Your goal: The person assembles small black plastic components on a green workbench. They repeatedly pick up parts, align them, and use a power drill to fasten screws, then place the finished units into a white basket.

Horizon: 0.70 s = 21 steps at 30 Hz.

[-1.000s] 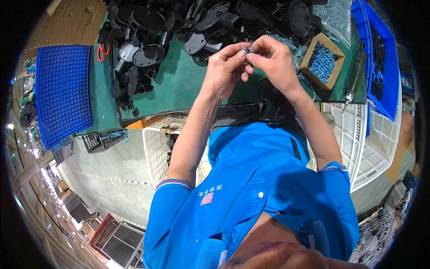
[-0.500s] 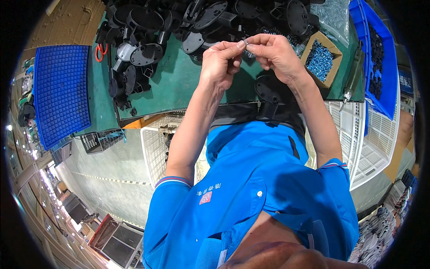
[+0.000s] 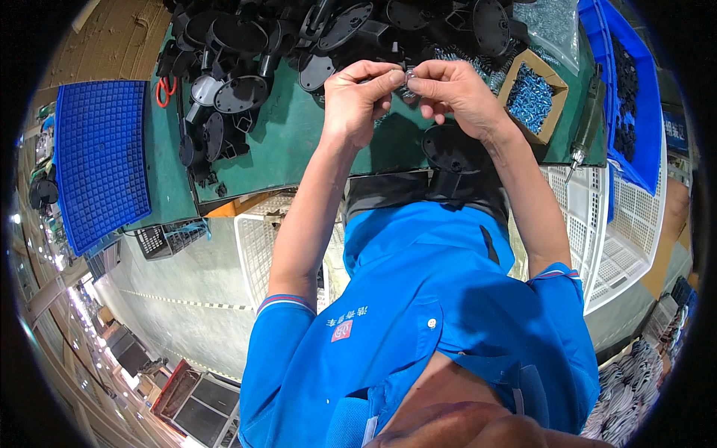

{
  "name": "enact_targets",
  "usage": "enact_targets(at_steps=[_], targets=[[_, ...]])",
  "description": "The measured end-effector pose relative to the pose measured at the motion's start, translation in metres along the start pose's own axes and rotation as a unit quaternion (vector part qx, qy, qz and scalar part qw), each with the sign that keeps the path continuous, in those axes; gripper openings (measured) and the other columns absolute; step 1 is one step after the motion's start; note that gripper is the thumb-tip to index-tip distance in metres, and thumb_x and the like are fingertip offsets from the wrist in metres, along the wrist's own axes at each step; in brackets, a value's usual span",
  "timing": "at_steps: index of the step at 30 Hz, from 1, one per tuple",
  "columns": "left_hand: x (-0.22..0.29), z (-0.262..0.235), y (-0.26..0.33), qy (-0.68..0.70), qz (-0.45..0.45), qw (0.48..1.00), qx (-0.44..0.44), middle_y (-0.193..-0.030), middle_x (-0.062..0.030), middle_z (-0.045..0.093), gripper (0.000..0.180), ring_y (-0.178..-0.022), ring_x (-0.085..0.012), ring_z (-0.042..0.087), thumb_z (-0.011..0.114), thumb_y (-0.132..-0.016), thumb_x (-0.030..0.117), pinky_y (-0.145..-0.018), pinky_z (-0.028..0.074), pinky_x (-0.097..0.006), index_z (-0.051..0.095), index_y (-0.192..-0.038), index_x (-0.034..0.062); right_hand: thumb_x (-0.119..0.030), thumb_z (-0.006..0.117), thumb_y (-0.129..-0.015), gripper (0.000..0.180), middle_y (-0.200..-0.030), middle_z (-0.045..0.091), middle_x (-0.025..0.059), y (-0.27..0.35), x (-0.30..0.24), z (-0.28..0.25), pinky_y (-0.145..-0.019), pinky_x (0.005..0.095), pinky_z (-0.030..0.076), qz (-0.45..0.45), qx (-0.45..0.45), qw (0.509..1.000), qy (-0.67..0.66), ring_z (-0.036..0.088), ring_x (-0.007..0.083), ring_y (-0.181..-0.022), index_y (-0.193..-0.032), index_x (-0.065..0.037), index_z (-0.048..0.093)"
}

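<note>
My left hand [image 3: 357,98] and my right hand [image 3: 457,95] are raised over the near part of the bench, fingertips almost meeting. Between them sits a small shiny metal piece [image 3: 408,76], pinched by the thumb and forefinger of each hand. It is too small to tell its exact kind. Below the hands, at the bench's front edge, is a black plastic part with a round plate [image 3: 448,148]. Beyond them lies a heap of similar black parts [image 3: 345,28], with metal coil springs [image 3: 493,78] beside my right hand.
An open cardboard box of bluish screws [image 3: 532,101] stands right of my right hand. Farther right are a power screwdriver [image 3: 586,123] and a blue bin [image 3: 641,145] of small black parts. Red-handled scissors [image 3: 166,91] and a blue grid mat [image 3: 103,160] lie left on the green bench [image 3: 280,145].
My left hand has shifted slightly left, and the fingertips of the two hands are a little farther apart. More of the small metal piece shows between them.
</note>
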<state>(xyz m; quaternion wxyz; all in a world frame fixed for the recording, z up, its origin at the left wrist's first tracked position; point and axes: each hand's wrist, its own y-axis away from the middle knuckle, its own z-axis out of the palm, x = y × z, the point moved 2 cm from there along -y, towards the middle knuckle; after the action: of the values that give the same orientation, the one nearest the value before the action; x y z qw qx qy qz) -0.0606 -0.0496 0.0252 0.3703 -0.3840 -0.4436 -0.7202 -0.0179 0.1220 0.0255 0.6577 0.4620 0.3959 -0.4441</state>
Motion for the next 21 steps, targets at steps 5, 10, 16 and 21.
enact_targets(at_steps=[5, 10, 16, 21], targets=[[-0.008, -0.001, -0.001, 0.041, -0.023, 0.999, 0.01, -0.068, -0.0022, 0.065, 0.015, -0.051, -0.0057, 0.05, 0.082, -0.079, 0.006, -0.044, 0.036, -0.019, 0.068, -0.082, 0.0023, -0.014, 0.07, -0.091, 0.013, -0.075, 0.058, -0.0024, 0.004, 0.002, 0.002, -0.052, 0.0195, 0.044, -0.09, 0.027, 0.994, 0.056, 0.054, 0.0042, -0.061, -0.093, -0.002, 0.065], [-0.006, 0.011, 0.005, 0.04, -0.028, 0.997, 0.057, -0.069, -0.0027, 0.065, 0.019, -0.049, -0.0057, 0.049, 0.083, -0.078, 0.006, -0.042, 0.035, -0.019, 0.064, -0.076, 0.0043, -0.004, 0.072, -0.087, 0.012, -0.079, 0.06, -0.0025, 0.008, 0.0, -0.003, -0.056, 0.0184, 0.043, -0.288, 0.206, 0.893, 0.277, 0.054, 0.0032, -0.064, -0.094, 0.001, 0.063], [-0.004, -0.006, 0.006, -0.26, 0.138, 0.95, 0.106, -0.078, -0.0018, 0.063, 0.064, -0.064, -0.0071, 0.054, 0.077, -0.081, 0.011, -0.057, 0.045, -0.024, 0.049, -0.135, -0.0083, -0.005, 0.07, -0.088, 0.02, -0.079, 0.065, -0.0005, 0.017, -0.008, -0.038, -0.057, 0.0181, 0.044, -0.264, 0.242, 0.912, 0.198, 0.057, 0.0041, -0.067, -0.107, 0.0, 0.071], [-0.004, -0.01, 0.03, 0.044, -0.04, 0.998, -0.01, -0.104, -0.0122, 0.061, 0.038, -0.078, -0.0161, 0.059, 0.053, -0.09, 0.01, -0.063, 0.048, -0.028, 0.054, -0.124, -0.0064, -0.005, 0.071, -0.088, 0.02, -0.077, 0.061, -0.001, 0.055, -0.022, -0.06, -0.052, 0.0185, 0.039, -0.112, 0.212, 0.936, 0.256, 0.053, 0.003, -0.061, -0.106, -0.001, 0.065]])
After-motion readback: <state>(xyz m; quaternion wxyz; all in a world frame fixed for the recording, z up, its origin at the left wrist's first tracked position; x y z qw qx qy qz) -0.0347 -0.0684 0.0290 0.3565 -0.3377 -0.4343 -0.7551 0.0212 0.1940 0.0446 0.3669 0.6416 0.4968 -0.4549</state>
